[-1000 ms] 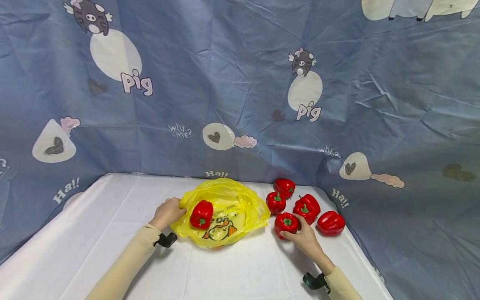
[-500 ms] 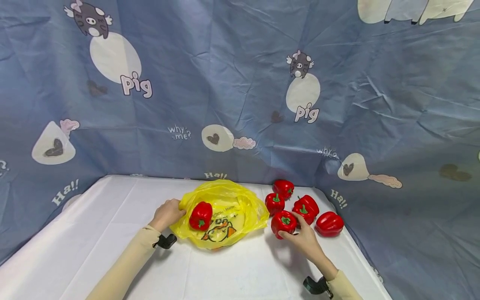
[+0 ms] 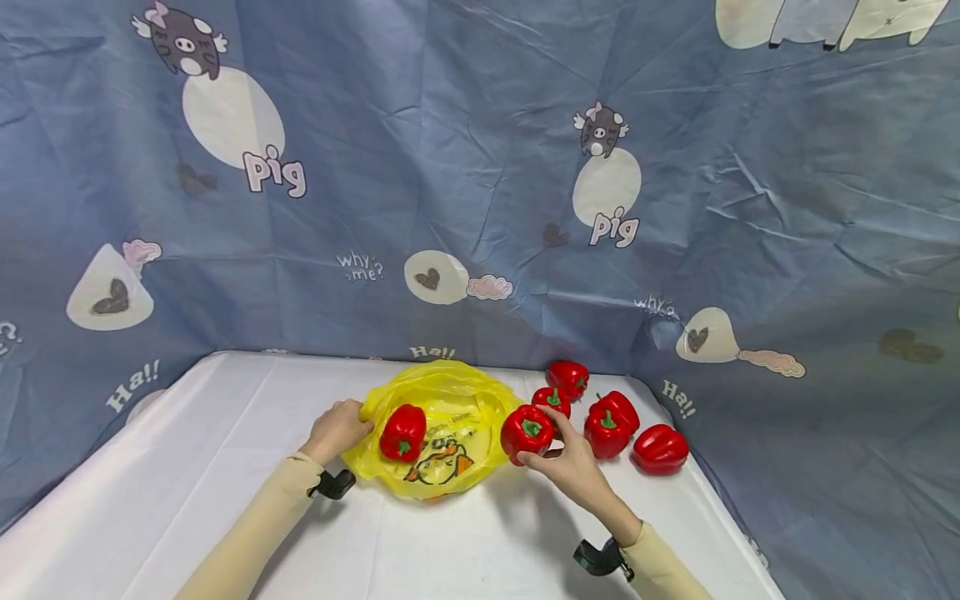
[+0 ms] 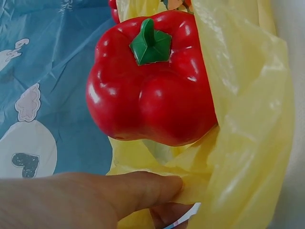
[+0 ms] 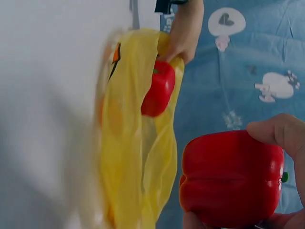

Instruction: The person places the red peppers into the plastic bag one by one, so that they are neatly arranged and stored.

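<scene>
Since the right grip [image 3: 573,467] has moved leftward from the other five peppers [image 3: 607,437], the red pepper [image 3: 527,435] it firmly pinches now hangs above the bench [image 3: 450,550], overlapping the right edge of the yellow bag [image 3: 450,375] in the head view. The left grip [image 3: 337,429] still pinches that bag's left rim, beside the bagged pepper [image 3: 403,432]. This likely puts the work in mid-carry, with the release not yet made.

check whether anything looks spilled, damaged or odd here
Nothing stands out: no spill or damage shows. The yellow bag is crumpled, as thin plastic tends to be, and the red pepper inside looks whole.
</scene>
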Demonstrator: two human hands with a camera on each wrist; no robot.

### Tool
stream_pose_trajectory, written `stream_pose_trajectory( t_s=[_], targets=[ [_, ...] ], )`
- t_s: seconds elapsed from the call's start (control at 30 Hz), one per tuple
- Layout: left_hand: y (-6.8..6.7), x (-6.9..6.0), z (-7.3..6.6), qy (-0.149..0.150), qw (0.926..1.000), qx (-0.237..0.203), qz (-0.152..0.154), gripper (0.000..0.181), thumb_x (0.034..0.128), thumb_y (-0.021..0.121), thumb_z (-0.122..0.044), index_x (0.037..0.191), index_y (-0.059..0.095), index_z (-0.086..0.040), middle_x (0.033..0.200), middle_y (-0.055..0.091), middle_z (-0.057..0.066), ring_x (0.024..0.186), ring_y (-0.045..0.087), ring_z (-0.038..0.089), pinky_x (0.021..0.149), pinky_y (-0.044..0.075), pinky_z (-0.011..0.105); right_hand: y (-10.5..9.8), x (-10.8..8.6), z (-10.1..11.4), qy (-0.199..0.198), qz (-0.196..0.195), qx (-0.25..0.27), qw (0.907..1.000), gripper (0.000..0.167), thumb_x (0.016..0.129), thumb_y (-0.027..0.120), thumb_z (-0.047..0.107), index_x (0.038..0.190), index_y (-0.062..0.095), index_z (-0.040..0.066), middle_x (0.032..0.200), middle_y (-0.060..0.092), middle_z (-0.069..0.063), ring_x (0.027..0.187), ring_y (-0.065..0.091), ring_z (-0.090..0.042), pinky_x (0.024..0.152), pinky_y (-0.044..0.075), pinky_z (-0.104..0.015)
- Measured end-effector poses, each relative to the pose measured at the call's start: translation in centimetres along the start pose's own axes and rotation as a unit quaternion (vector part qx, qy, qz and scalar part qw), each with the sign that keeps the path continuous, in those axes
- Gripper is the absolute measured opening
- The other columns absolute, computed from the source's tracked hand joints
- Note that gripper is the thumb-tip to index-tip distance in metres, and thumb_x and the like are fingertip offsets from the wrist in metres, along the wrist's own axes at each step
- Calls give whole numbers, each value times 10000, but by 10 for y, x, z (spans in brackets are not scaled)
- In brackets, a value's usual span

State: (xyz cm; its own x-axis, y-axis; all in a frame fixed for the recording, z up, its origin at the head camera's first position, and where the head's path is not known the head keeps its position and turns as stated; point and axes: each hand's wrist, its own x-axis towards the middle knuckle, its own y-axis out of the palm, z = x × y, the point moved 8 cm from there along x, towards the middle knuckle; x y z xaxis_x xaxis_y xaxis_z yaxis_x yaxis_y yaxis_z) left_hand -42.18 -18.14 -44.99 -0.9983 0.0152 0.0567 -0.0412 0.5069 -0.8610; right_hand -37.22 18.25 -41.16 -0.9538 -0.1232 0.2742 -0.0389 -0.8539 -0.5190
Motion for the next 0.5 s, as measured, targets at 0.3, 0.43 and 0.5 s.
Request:
stream_pose_trajectory(
  t_s=[0.3, 0.43, 0.5],
  targets=[
    [1, 0, 1, 7, 10000, -10, -7, 167, 862, 643, -155, 876, 654, 11, 667, 534, 46, 582, 494, 170, 522, 372, 285, 52, 14, 22, -357, 673, 271, 9967, 761, 742, 816, 308, 1390, 445, 162, 1264, 582, -87, 1066, 613, -220, 766, 549, -252],
    [1, -1, -1, 99, 9999, -35, -51, 139, 848, 654, -145, 802, 630, -16, 656, 534, 47, 572, 490, 173, 521, 374, 292, 77, 18, 23, -368, 971, 242, 9943, 760, 759, 804, 324, 1401, 431, 161, 1289, 568, -100, 1085, 609, -224, 795, 551, -277],
    [0, -1, -2, 123, 9999, -40, -68, 137, 840, 668, -140, 782, 621, -24, 661, 537, 48, 577, 489, 176, 529, 377, 295, 90, 19, 23, -396, 1105, 251, 9928, 757, 762, 802, 323, 1400, 428, 160, 1302, 562, -101, 1083, 617, -228, 820, 551, -306]
  ],
)
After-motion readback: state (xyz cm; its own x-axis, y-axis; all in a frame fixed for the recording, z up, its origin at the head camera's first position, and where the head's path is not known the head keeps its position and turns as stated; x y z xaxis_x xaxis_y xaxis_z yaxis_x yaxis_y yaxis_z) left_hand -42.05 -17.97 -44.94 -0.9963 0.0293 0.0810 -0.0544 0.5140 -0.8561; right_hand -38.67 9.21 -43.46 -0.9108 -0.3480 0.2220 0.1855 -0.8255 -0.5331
